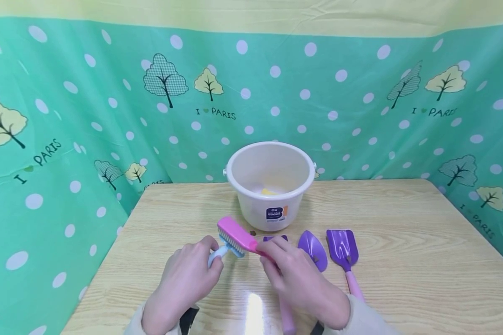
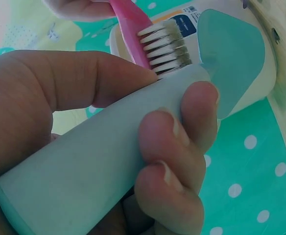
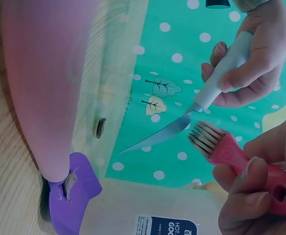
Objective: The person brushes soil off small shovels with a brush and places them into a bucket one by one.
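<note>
My left hand (image 1: pixel 193 267) grips the pale blue handle of a small toy trowel (image 2: pixel 89 152). Its blue blade (image 3: pixel 165 132) points away from the hand. In my right hand (image 1: pixel 293 274) is a pink brush (image 1: pixel 239 235), held by its handle with the pale bristles (image 2: pixel 165 46) facing down. In the head view the bristles overlap the trowel's blade; in the right wrist view they sit close beside its neck. Below the right hand lies a purple toy shovel (image 3: pixel 79 205) with a pink handle (image 1: pixel 287 316), partly hidden by that hand.
Behind the hands stands a white bucket (image 1: pixel 255 209) with a yellow thing (image 1: pixel 268 191) inside. A purple pointed spade (image 1: pixel 313 249) and a purple square shovel (image 1: pixel 342 246) lie to the right. A small dark bit (image 1: pixel 253 233) lies on the wooden table (image 1: pixel 402 260). A green curtain (image 1: pixel 276 102) hangs behind.
</note>
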`<control>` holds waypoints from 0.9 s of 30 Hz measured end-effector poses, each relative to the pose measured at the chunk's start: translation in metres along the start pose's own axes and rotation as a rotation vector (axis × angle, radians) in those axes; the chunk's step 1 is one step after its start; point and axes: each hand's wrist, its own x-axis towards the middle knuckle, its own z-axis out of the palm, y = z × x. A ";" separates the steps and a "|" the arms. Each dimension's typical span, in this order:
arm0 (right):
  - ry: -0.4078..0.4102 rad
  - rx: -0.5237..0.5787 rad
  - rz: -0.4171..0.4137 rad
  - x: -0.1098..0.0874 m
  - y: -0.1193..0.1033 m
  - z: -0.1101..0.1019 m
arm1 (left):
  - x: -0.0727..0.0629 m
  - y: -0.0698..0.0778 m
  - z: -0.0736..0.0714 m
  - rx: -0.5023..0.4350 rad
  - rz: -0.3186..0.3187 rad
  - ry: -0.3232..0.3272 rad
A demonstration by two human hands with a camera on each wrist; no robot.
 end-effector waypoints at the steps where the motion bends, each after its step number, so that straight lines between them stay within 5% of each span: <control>1: -0.001 -0.007 -0.010 0.000 0.000 0.000 | 0.000 0.000 0.000 0.001 -0.002 -0.004; 5: -0.025 -0.054 -0.006 -0.001 -0.001 0.001 | 0.000 0.000 0.001 0.003 -0.007 -0.012; 15: -0.129 -0.146 0.150 -0.002 -0.002 -0.002 | 0.000 0.000 0.002 0.008 0.003 -0.004; 27: -0.185 -0.207 0.202 -0.002 0.002 -0.002 | -0.001 0.000 0.002 0.003 0.003 -0.005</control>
